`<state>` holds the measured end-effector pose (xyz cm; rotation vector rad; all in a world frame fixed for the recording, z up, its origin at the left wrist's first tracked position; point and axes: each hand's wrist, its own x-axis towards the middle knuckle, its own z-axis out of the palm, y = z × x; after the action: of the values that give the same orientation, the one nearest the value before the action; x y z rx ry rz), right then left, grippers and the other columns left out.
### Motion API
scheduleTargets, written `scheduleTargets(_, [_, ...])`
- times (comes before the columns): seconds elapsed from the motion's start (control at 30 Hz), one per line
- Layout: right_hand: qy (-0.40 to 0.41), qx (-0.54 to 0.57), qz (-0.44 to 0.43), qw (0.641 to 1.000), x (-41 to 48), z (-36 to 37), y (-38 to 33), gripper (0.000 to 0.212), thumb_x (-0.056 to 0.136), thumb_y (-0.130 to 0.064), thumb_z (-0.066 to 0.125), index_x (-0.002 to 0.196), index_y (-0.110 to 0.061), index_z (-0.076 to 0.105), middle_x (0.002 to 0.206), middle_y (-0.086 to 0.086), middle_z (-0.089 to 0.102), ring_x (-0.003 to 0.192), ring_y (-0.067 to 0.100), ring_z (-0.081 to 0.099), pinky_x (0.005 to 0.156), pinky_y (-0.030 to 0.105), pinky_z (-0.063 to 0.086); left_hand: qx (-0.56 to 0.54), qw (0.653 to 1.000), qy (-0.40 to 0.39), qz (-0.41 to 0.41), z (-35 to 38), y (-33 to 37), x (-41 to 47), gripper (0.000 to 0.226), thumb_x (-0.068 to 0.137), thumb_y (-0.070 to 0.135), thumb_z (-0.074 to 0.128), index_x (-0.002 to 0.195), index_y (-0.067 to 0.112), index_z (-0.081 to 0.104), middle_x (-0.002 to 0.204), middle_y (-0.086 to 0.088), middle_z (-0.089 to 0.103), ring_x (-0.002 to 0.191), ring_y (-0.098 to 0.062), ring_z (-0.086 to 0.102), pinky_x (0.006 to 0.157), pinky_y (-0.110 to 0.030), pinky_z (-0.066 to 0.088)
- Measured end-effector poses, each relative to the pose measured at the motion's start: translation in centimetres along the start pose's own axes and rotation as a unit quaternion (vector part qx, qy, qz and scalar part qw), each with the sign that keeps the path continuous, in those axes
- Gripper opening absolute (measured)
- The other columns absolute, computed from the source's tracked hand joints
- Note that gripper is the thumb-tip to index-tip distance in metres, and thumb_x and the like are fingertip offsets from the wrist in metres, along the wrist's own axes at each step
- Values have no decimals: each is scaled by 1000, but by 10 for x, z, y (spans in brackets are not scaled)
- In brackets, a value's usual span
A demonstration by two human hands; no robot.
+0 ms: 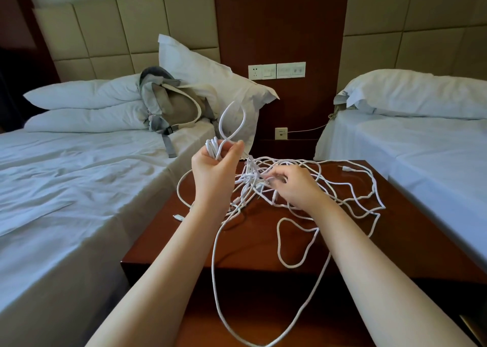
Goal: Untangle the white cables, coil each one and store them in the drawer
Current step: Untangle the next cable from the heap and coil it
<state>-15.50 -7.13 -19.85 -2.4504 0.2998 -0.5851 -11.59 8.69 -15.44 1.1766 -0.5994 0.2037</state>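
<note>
A tangle of white cables (350,191) sprawls over the dark wooden nightstand (411,228) between two beds. My left hand (214,170) is raised above the nightstand's left side and grips a small bundle of coiled white cable (212,146); one loop (233,121) sticks up above the fingers. My right hand (292,184) sits lower, at the knotted middle of the tangle, and pinches strands there. One long cable loop (218,280) hangs off the front edge toward me. A connector end (178,217) lies near the left edge.
A bed with white sheets (66,188) is on the left, with pillows and a grey backpack (171,109). A second bed (427,146) is on the right. Wall sockets (276,71) sit on the wooden panel behind. No drawer is clearly visible.
</note>
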Motion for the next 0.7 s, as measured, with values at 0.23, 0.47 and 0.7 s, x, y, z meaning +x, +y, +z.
scheduleTargets(0.23, [66, -83, -47, 993, -10, 8, 6, 31, 86, -11, 62, 114, -23, 58, 110, -4, 52, 106, 18, 53, 81, 36, 48, -62, 998, 3, -1, 6, 11, -2, 46, 86, 1, 61, 48, 26, 56, 44, 9, 38, 42, -6, 30, 43, -19, 28])
scheduleTargets(0.47, [88, 29, -79, 993, -11, 3, 11, 34, 77, -18, 76, 108, -25, 65, 109, -6, 54, 105, 15, 50, 88, 30, 44, -18, 999, -14, -22, 13, 5, -8, 28, 85, 7, 65, 61, 11, 51, 52, -1, 34, 47, -10, 26, 43, -17, 27])
scheduleTargets(0.7, [93, 112, -126, 981, -14, 4, 8, 13, 81, -11, 69, 73, -21, 71, 83, -7, 63, 88, 9, 53, 75, 21, 39, 23, 997, -39, -61, 15, -3, -11, 21, 82, 11, 69, 65, 9, 57, 52, 1, 40, 47, -8, 32, 45, -18, 30])
